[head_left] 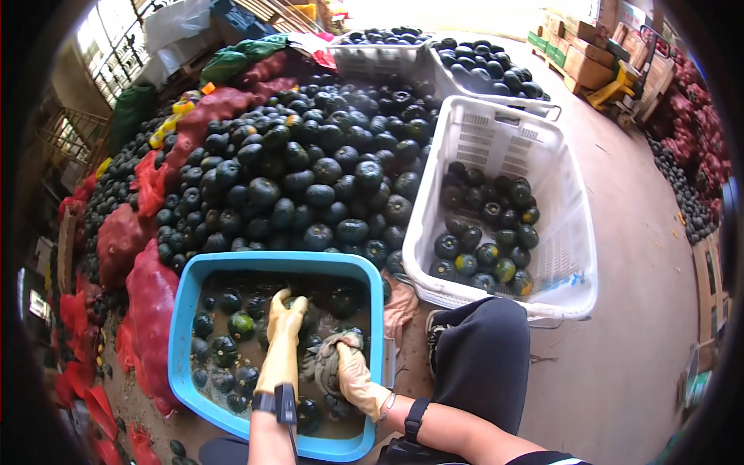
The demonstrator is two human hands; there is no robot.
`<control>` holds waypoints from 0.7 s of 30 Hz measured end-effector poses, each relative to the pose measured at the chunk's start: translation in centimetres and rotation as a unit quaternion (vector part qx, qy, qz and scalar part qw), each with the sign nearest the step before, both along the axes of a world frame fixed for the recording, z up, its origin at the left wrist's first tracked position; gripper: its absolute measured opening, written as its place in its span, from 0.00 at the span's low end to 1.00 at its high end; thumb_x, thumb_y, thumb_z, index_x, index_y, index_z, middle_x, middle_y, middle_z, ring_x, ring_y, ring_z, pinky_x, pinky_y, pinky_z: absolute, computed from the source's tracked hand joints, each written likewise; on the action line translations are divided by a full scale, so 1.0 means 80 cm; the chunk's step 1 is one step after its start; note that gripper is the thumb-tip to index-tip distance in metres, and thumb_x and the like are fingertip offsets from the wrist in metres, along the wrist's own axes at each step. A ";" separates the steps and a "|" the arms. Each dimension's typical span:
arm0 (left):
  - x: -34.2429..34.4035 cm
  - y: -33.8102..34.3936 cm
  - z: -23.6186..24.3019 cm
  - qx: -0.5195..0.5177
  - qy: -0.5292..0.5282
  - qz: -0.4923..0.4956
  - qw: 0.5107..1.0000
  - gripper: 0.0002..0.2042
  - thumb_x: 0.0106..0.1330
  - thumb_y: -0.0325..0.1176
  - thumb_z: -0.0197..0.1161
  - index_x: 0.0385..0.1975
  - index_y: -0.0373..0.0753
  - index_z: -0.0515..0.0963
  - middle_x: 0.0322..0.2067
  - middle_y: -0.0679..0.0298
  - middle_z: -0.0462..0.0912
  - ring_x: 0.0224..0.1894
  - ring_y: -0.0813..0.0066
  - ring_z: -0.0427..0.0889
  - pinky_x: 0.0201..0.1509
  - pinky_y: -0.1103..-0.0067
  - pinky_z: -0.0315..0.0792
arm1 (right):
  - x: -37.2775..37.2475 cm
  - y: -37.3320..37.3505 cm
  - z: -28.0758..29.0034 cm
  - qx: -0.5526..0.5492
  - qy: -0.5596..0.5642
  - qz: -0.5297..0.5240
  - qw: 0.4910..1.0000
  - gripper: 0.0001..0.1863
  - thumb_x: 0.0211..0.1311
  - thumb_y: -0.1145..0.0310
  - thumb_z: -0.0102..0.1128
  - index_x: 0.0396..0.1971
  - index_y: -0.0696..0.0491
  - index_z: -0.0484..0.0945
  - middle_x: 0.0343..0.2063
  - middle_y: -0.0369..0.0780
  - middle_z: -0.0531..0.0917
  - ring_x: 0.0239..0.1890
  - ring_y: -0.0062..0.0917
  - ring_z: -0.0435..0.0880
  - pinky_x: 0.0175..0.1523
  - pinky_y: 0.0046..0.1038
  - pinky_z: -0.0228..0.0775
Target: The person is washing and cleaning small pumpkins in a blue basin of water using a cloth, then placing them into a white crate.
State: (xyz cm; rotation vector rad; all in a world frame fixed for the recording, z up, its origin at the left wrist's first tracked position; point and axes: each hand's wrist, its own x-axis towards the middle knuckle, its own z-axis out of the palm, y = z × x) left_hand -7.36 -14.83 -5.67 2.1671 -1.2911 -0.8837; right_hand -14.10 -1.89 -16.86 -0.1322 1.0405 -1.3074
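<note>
A blue tub (178, 349) of murky water holds several dark green squashes (224, 350). My left hand (284, 325), in a cream rubber glove, dips into the tub, its fingers curled over a dark squash (301, 305) that is partly hidden. My right hand (355, 372), gloved alike, grips a wet grey cloth (322, 362) at the tub's right side; a dark squash shows at the cloth's upper edge.
A large squash pile (302, 170) rises behind the tub, flanked by red mesh sacks (147, 318). A white crate (573, 232) of squashes stands right, beside my bent leg (484, 356). Further crates (496, 97), a pallet jack (616, 89) and boxes (585, 58) are behind.
</note>
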 end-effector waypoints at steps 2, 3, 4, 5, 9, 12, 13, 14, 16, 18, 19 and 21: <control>0.087 0.027 -0.046 -0.145 0.367 0.102 0.913 0.19 0.67 0.36 0.70 0.56 0.39 0.79 0.49 0.59 0.85 0.50 0.69 0.83 0.54 0.71 0.77 | 0.021 -0.004 0.068 -0.143 0.227 -0.034 0.963 0.11 0.76 0.64 0.53 0.43 0.55 0.80 0.39 0.41 0.85 0.42 0.33 0.84 0.52 0.33 0.74; 0.088 0.041 -0.063 -0.175 0.375 0.067 0.908 0.13 0.71 0.36 0.67 0.51 0.41 0.80 0.45 0.64 0.84 0.45 0.75 0.82 0.49 0.72 0.78 | 0.017 -0.014 0.058 -0.280 0.353 -0.066 0.890 0.12 0.73 0.65 0.56 0.44 0.57 0.80 0.41 0.46 0.84 0.44 0.40 0.83 0.54 0.35 0.74; 0.073 0.072 -0.035 -0.145 0.344 0.036 0.927 0.12 0.72 0.36 0.67 0.50 0.40 0.80 0.44 0.62 0.85 0.44 0.72 0.83 0.50 0.72 0.78 | 0.014 -0.010 0.068 -0.337 0.440 0.009 0.832 0.11 0.69 0.68 0.56 0.44 0.58 0.80 0.39 0.48 0.83 0.42 0.43 0.81 0.55 0.36 0.73; 0.076 0.092 -0.060 -0.127 0.415 0.055 0.899 0.11 0.73 0.36 0.65 0.50 0.38 0.81 0.44 0.62 0.85 0.45 0.71 0.84 0.51 0.73 0.78 | 0.009 -0.015 0.078 -0.307 0.411 0.084 0.854 0.11 0.69 0.69 0.55 0.43 0.58 0.81 0.39 0.48 0.83 0.42 0.43 0.81 0.55 0.36 0.73; 0.067 0.154 -0.002 -0.096 0.427 0.010 0.899 0.13 0.75 0.32 0.63 0.54 0.35 0.79 0.46 0.59 0.86 0.48 0.74 0.83 0.55 0.78 0.77 | -0.049 -0.048 0.106 -0.266 0.223 0.353 0.869 0.15 0.67 0.66 0.51 0.46 0.56 0.82 0.45 0.48 0.86 0.50 0.38 0.83 0.58 0.32 0.72; 0.077 0.150 0.022 -0.110 0.377 0.009 0.919 0.13 0.73 0.39 0.67 0.49 0.37 0.81 0.42 0.65 0.83 0.47 0.76 0.80 0.53 0.77 0.75 | -0.024 -0.017 0.112 -0.221 0.203 0.219 0.928 0.12 0.70 0.65 0.52 0.42 0.58 0.80 0.43 0.41 0.82 0.48 0.31 0.79 0.60 0.31 0.69; 0.070 0.154 0.046 -0.079 0.393 0.084 0.912 0.14 0.73 0.40 0.68 0.49 0.38 0.80 0.42 0.66 0.83 0.46 0.77 0.79 0.54 0.77 0.74 | -0.013 -0.001 0.116 -0.228 0.194 0.173 0.938 0.10 0.70 0.67 0.54 0.41 0.57 0.79 0.42 0.40 0.81 0.48 0.30 0.79 0.59 0.30 0.69; 0.063 0.159 0.059 -0.043 0.412 0.153 0.897 0.16 0.72 0.42 0.69 0.49 0.38 0.79 0.42 0.67 0.82 0.45 0.78 0.79 0.54 0.78 0.73 | -0.008 0.013 0.118 -0.230 0.190 0.121 0.947 0.08 0.70 0.68 0.55 0.40 0.55 0.79 0.41 0.38 0.79 0.47 0.29 0.78 0.58 0.30 0.69; 0.078 0.186 0.030 -0.080 0.446 0.142 0.880 0.20 0.70 0.46 0.70 0.52 0.39 0.76 0.44 0.67 0.80 0.47 0.77 0.78 0.56 0.78 0.71 | -0.006 0.016 0.111 -0.249 0.115 0.146 0.950 0.03 0.70 0.70 0.58 0.39 0.53 0.77 0.39 0.35 0.77 0.45 0.23 0.75 0.55 0.27 0.69; 0.067 0.219 0.027 -0.146 0.403 0.008 0.903 0.30 0.68 0.42 0.72 0.65 0.36 0.70 0.55 0.61 0.77 0.58 0.72 0.74 0.65 0.74 0.69 | -0.008 0.011 0.108 -0.227 0.092 0.138 0.960 0.04 0.71 0.70 0.57 0.39 0.53 0.78 0.39 0.33 0.77 0.45 0.21 0.75 0.56 0.26 0.68; 0.068 0.227 0.021 -0.167 0.394 -0.016 0.904 0.32 0.68 0.41 0.73 0.68 0.36 0.68 0.57 0.60 0.76 0.59 0.71 0.74 0.66 0.73 0.68 | -0.009 0.014 0.118 -0.222 0.108 0.174 0.953 0.04 0.72 0.70 0.56 0.40 0.53 0.78 0.39 0.33 0.78 0.45 0.22 0.75 0.56 0.26 0.68; 0.074 0.232 0.011 -0.158 0.376 -0.074 0.910 0.34 0.68 0.41 0.73 0.70 0.37 0.66 0.59 0.58 0.76 0.60 0.71 0.73 0.67 0.73 0.68 | -0.030 0.010 0.101 -0.288 0.182 0.251 0.906 0.08 0.73 0.69 0.55 0.44 0.54 0.80 0.41 0.35 0.80 0.47 0.23 0.76 0.58 0.26 0.68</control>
